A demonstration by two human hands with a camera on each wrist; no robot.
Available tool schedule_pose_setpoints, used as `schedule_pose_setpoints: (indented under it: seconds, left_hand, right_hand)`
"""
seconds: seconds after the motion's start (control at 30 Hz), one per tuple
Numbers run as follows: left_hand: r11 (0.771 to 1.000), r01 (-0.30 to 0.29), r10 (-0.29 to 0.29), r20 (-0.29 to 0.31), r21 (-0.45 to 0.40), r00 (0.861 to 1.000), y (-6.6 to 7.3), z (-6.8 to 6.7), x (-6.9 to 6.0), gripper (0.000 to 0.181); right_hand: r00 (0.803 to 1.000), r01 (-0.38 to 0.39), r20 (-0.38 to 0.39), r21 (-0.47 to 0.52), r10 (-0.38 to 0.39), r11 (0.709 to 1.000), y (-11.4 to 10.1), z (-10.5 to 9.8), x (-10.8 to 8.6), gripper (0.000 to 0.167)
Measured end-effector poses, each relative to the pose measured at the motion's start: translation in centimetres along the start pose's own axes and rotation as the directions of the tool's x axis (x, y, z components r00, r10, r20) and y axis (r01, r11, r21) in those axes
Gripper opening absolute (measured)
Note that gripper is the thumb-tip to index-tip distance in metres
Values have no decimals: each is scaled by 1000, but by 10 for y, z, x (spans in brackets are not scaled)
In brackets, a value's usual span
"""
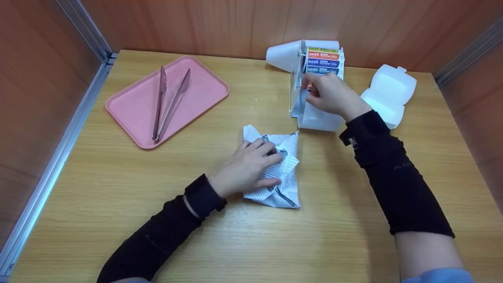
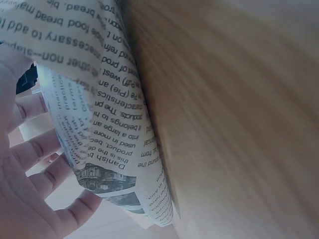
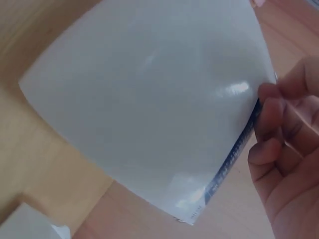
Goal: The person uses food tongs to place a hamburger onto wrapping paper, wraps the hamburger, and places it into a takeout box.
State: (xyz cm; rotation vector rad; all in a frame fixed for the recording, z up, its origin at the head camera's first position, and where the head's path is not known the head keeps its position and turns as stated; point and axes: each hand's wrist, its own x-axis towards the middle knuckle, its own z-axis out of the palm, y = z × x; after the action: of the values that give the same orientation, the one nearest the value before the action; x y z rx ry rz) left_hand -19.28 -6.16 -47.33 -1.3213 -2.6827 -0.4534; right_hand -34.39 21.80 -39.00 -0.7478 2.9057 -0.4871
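In the head view my left hand (image 1: 247,169) rests on a packet wrapped in newsprint paper (image 1: 289,173). Seen from the left wrist, loosely bent fingers (image 2: 47,179) touch the side of the wrapped packet (image 2: 117,124). At the back, a white label dispenser (image 1: 319,120) carries a strip of labels (image 1: 323,63) with coloured bands. My right hand (image 1: 334,94) is at the dispenser's front with its fingers curled. From the right wrist, thumb and fingertips (image 3: 269,109) pinch the edge of a label strip (image 3: 149,109), its pale glossy side facing the camera.
A pink tray (image 1: 200,82) with metal tongs (image 1: 160,106) on it lies at the back left. To the dispenser's right stands an unfolded white clamshell box (image 1: 393,84). Wooden panels (image 1: 196,27) border the table (image 1: 251,251) at the back and sides.
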Motion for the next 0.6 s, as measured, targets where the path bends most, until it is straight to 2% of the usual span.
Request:
schedule_pose_setpoints:
  seconds: [0.13, 0.33, 0.6]
  left_hand:
    - [1000, 13, -13, 27, 9, 1000, 0, -1, 1, 56]
    - [1000, 21, -20, 39, -6, 999, 0, -2, 1, 57]
    - [1000, 14, -14, 45, 15, 999, 2, -2, 2, 53]
  right_hand:
    - [992, -109, -59, 77, 114, 991, 5, -1, -8, 28]
    - [954, -234, -149, 183, 262, 955, 12, 3, -18, 28]
    - [905, -287, -225, 303, 361, 909, 15, 4, -29, 23]
